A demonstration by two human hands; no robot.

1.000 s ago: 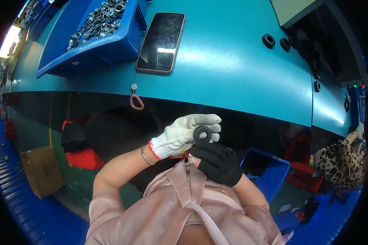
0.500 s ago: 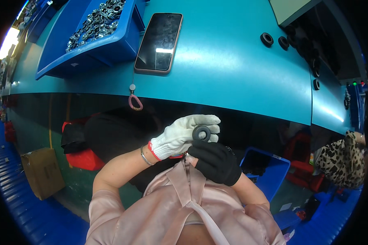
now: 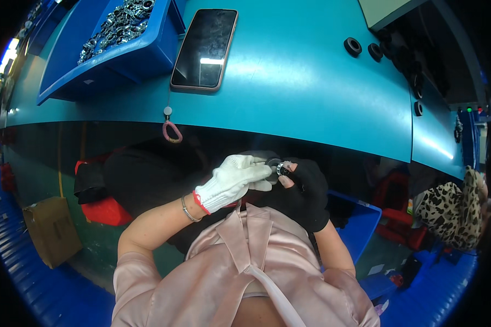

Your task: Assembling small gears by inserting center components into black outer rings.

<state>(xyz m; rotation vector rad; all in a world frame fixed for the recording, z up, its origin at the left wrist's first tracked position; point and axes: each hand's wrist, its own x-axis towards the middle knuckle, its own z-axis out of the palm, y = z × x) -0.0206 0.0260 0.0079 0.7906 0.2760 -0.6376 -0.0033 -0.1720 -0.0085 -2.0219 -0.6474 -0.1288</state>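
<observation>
My left hand [image 3: 232,179], in a white knit glove with a red cuff edge, pinches a black ring [image 3: 272,162] between thumb and fingers. A small shiny metal ring [image 3: 280,169] sits against the black one, held between the bare thumb and fingertip of my right hand [image 3: 309,191]. That hand wears a black glove. Both hands meet in front of my body, just off the near edge of the teal table [image 3: 289,76]. Whether the metal ring is inside the black ring or only pressed against it, I cannot tell.
A blue bin [image 3: 112,71] of shiny metal rings stands on the table's left, beside a phone [image 3: 204,49]. A pink loop [image 3: 172,132] hangs at the edge. Several black rings [image 3: 353,47] lie right. Another blue bin [image 3: 365,223] is low by my right arm.
My right hand has moved up and turned, and the shiny metal ring now shows in its fingertips against the black ring. My left fingers have closed further around the black ring.
</observation>
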